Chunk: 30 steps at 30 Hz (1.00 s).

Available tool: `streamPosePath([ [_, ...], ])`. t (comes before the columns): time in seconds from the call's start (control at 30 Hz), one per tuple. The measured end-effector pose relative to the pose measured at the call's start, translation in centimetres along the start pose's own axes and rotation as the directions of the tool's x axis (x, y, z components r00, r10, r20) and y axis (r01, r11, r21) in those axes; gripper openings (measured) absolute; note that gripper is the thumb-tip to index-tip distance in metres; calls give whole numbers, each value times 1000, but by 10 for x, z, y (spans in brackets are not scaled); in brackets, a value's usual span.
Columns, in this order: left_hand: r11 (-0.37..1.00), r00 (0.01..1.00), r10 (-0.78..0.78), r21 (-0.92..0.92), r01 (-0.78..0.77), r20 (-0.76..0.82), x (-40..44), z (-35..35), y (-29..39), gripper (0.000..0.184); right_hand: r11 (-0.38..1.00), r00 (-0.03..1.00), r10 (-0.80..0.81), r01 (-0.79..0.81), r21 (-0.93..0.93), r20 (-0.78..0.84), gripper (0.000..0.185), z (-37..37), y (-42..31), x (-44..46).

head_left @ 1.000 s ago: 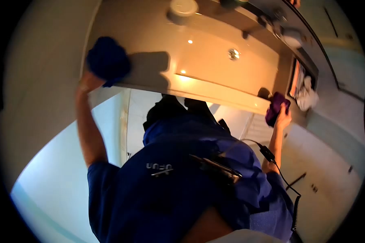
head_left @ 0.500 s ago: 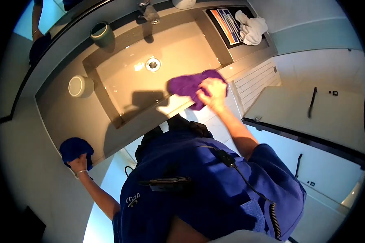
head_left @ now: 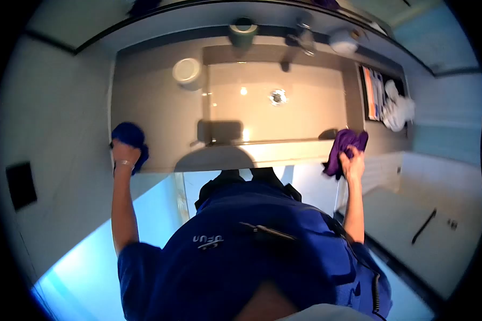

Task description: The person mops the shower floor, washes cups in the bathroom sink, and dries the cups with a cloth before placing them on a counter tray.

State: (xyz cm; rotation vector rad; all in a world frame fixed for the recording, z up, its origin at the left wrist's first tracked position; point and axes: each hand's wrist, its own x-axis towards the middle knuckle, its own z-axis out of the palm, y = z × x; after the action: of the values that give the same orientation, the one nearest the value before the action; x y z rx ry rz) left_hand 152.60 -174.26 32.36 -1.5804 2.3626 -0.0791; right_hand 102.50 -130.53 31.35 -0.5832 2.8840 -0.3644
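My left hand (head_left: 125,153) is closed on a bunched blue cloth (head_left: 128,135) at the left end of the counter. At the sink's front right edge, my right hand (head_left: 353,163) grips a crumpled purple cloth (head_left: 337,155), with part of it hanging over the counter front. Between the hands lies the wide rectangular sink (head_left: 305,120), its round metal drain (head_left: 278,97) showing.
Along the back stand a green cup (head_left: 243,35), a faucet (head_left: 305,40) and a white rounded item (head_left: 344,41). A white-topped container (head_left: 187,71) sits left of the sink. To the right, a black tray (head_left: 368,96) carries striped packets and a white cloth (head_left: 397,111).
My view has swung to the right. The purple cloth has moved rightward along the sink's front edge and is more bunched up. My left hand still holds the blue cloth at the counter's left end.
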Motion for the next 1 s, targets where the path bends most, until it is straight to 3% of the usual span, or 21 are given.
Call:
streamPosePath([
  [0.03,999,998,19,36,-21,54,16,41,-22,52,1000,989,-22,23,-3,149,43,-7,-14,-2],
  [0.1,954,944,274,72,-291,184,10,7,-26,71,822,868,-16,-271,501,497,43,-10,-23,8],
  [0.13,984,884,164,-9,-178,438,16,-26,-23,83,594,836,-27,-427,681,548,36,-25,-47,10],
  [0.17,996,755,84,-73,-48,650,23,-49,-24,95,431,745,-70,-578,693,664,42,-35,-60,14],
  [0.23,990,699,82,-138,24,711,38,-64,-36,108,144,760,-163,-612,778,629,45,-31,-78,22],
  [0.27,992,743,78,-124,7,665,40,-67,-37,103,0,707,-306,-670,742,638,46,-35,-94,25],
  [0.37,992,720,53,-117,40,692,34,-101,-19,95,-166,688,-496,-675,719,530,49,-31,-144,26],
  [0.4,991,717,34,-114,64,696,30,-92,-21,95,-197,588,-656,-738,645,473,50,-46,-185,6],
  [0.43,983,789,89,-183,30,607,27,-73,-20,92,-182,571,-669,-747,639,477,50,-32,-193,8],
  [0.47,969,850,142,-245,-16,507,27,-57,-19,90,25,636,-652,-525,851,411,51,-9,-195,10],
  [0.53,992,940,-43,-98,80,337,12,-44,13,78,192,643,-603,-459,868,473,54,-11,-232,-2],
  [0.57,994,979,-85,-58,97,187,9,-27,23,74,138,566,-552,-662,737,612,56,-18,-258,-13],
  [0.63,988,987,-131,-74,138,92,10,-15,27,71,256,343,-815,-509,822,466,54,-13,-316,-27],
  [0.7,982,985,-171,-87,169,-17,15,-11,22,67,323,394,-801,-349,880,451,51,-2,-379,-49],
  [0.77,927,961,-269,-286,242,-58,6,-9,11,65,447,468,-764,-110,888,443,51,27,-421,-69],
  [0.83,906,985,-160,-406,124,-57,5,-9,0,66,488,476,-839,446,751,263,57,97,-435,-64],
  [0.87,870,997,-52,-487,73,57,4,-23,-6,72,535,434,-844,655,533,314,57,98,-430,-71],
  [0.9,799,994,107,-595,-88,-3,4,-15,-21,75,546,433,-814,797,259,387,57,96,-418,-81],
  [0.93,862,981,191,-471,-189,-44,3,-23,-26,76,518,390,-841,781,348,376,58,96,-407,-79],
  [0.97,703,962,273,-687,-183,23,6,-26,-36,76,487,349,-864,763,426,363,60,94,-395,-73],
  [1.0,644,956,292,-731,-226,-38,3,-31,-42,74,507,350,-857,704,498,378,58,88,-383,-64],
])
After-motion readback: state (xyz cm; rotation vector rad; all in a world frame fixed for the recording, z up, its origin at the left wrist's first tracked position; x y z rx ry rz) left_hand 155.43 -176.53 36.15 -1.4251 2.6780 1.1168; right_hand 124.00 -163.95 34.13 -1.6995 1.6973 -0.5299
